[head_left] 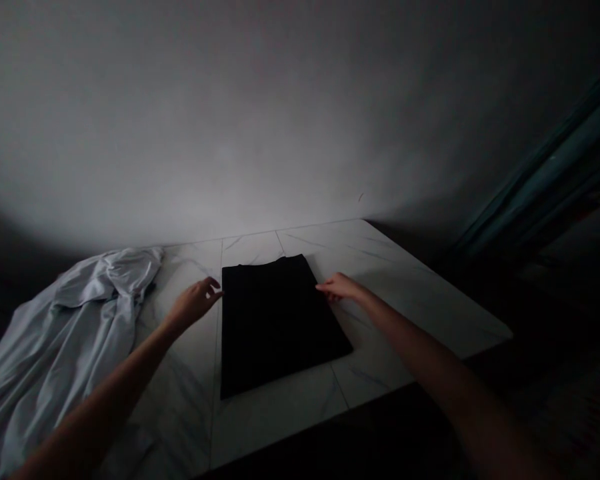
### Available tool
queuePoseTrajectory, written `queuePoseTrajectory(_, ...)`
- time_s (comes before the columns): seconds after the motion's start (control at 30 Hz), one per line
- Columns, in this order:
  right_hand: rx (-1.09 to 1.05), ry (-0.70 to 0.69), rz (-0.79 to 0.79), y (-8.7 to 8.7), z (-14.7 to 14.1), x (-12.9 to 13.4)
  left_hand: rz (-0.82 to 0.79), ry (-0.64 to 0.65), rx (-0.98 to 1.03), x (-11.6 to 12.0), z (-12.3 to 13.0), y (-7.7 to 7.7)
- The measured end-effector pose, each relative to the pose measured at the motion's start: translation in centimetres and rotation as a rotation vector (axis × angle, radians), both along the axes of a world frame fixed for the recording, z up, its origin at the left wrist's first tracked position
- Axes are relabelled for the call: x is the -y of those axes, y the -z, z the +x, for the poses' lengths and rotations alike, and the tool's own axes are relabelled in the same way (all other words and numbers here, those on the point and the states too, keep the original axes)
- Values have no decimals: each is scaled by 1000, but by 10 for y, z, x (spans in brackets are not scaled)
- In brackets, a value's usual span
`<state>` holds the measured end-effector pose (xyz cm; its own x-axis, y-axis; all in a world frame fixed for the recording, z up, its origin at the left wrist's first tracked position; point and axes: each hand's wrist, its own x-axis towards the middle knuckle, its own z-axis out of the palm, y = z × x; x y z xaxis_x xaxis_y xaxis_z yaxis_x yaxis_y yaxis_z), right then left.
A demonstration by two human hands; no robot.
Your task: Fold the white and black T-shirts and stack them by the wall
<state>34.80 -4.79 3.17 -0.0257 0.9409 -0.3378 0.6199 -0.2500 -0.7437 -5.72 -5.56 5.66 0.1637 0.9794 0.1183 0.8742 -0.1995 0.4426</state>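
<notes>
Right at the side edges of the folded black garment (275,323), your fingers (215,291) are open and gripping nothing. On your left hand (195,303), they curve loosely and spread a little, with the tips at the garment's left edge. You can't tell from this view whether they touch the cloth or sit just beside it. On your right hand (340,288), they stretch out flatter and closer together, with the tips at the garment's right edge, and the same doubt applies there.

Between your hands, the garment lies flat as a neat, roughly rectangular stack on the counter (410,307). It is so dark that no seams or folds can be made out. The counter is white with grey, marble-like veining and thin seams running across it, and your hands reach over it from the near side.

Out past your left hand, a crumpled pale cloth (65,340) lies bunched in long folds along the left side, with your left forearm (115,387) passing close by it. Your right forearm (430,353) crosses the counter's near corner. Behind the counter rises a plain pale wall (230,120), and off to the right hangs a dim teal drape (545,173).
</notes>
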Motion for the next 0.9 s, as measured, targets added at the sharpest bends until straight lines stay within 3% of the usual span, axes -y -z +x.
queuePoseTrajectory(0.1, -23, 126, 182, -1, -17, -53, 47, -84, 106, -57, 6, 3)
queuePoseTrajectory(0.23, -49, 87, 261, -2, -24, -97, -25, -75, 334, -94, 11, 18)
queuePoseTrajectory(0.37, -100, -60, 197, 3, -17, -123, -165, -21, 522, -102, 6, 38)
queuePoseTrajectory(0.5, -104, -254, 74, -2, -10, -148, -218, -15, 564, -106, -3, 52)
queuePoseTrajectory(0.7, 17, -489, -87, -21, -14, -171, -194, 16, 562, -111, -6, 54)
queuePoseTrajectory(0.9, 269, -591, -204, -28, -23, -176, -144, 43, 555, -108, -6, 52)
